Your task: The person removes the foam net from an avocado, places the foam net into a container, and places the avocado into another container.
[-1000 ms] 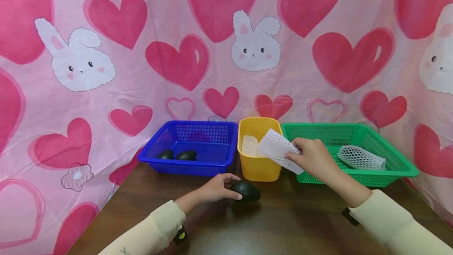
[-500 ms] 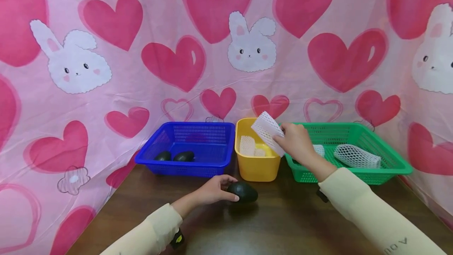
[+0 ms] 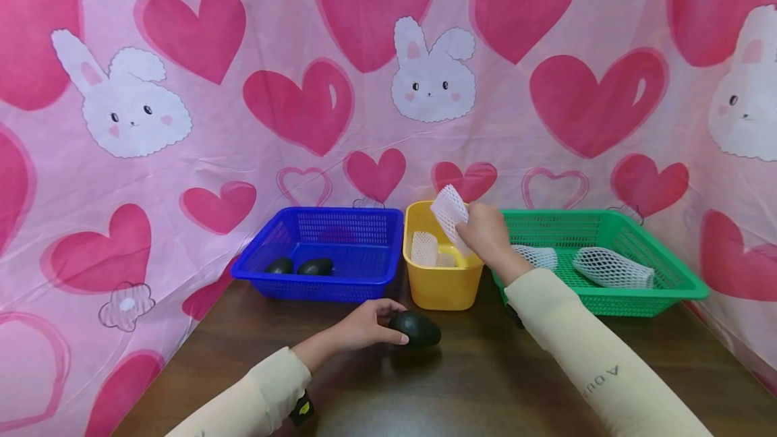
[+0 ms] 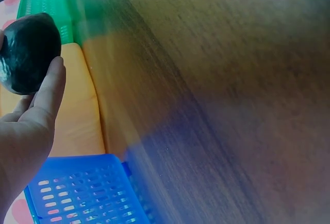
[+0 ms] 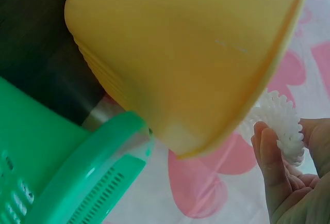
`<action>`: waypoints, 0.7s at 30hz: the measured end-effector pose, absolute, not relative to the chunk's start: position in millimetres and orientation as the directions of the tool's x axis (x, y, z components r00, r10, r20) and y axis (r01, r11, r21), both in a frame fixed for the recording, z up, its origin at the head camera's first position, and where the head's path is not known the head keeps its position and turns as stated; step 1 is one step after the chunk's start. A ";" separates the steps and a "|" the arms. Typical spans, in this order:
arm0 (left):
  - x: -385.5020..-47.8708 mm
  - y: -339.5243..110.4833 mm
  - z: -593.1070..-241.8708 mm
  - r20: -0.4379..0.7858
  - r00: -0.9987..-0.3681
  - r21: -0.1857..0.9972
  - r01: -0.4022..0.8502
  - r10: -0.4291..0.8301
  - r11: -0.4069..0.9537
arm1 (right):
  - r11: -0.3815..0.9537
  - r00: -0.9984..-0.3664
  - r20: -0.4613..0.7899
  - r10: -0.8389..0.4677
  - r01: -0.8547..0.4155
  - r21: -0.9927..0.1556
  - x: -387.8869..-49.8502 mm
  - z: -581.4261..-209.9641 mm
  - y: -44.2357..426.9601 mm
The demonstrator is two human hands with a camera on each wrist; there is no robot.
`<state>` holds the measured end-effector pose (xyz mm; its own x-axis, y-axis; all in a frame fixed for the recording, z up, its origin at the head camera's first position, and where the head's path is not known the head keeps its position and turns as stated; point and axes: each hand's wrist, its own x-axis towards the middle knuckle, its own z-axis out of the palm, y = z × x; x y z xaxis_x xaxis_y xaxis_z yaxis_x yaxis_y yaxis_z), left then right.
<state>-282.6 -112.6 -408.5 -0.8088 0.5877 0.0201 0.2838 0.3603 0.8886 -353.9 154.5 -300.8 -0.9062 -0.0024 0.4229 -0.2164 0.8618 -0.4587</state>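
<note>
The left hand grips a dark green avocado just above the table, in front of the yellow bin; the left wrist view shows the avocado between thumb and fingers. Over the bin's right side, the right hand pinches a white foam net sleeve, which slants up and left. In the right wrist view the sleeve is between the thumb and fingers of the right hand, past the bin's rim. More white netting lies inside the bin.
A blue basket at the left holds two avocados. The green basket at the right holds two net-covered items, one partly behind the right hand. A pink heart-patterned cloth hangs behind the brown table.
The right hand has moved left and up with the net sleeve, from the green basket's near edge to above the yellow bin. The left hand keeps its grip on the avocado.
</note>
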 end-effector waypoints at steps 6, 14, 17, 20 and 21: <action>-282.2 -113.9 -407.9 0.023 -0.807 0.890 0.286 0.590 0.356 | 0.876 -0.932 0.363 0.018 -0.160 -0.455 -367.2 -305.5 144.8; -280.7 -115.4 -406.4 0.026 -0.809 0.892 0.284 0.587 0.353 | 0.904 -0.954 0.300 0.021 -0.109 -0.412 -380.8 -318.0 140.0; -281.0 -116.0 -406.8 0.026 -0.810 0.894 0.282 0.586 0.349 | 0.919 -0.959 0.284 0.014 -0.100 -0.382 -384.4 -321.1 137.9; -281.6 -116.1 -407.4 0.030 -0.808 0.896 0.283 0.589 0.342 | 0.940 -0.962 0.274 -0.012 -0.105 -0.325 -387.0 -322.6 134.8; -281.8 -116.0 -407.5 0.032 -0.808 0.896 0.284 0.589 0.341 | 0.947 -0.963 0.269 -0.025 -0.109 -0.301 -387.7 -322.9 133.8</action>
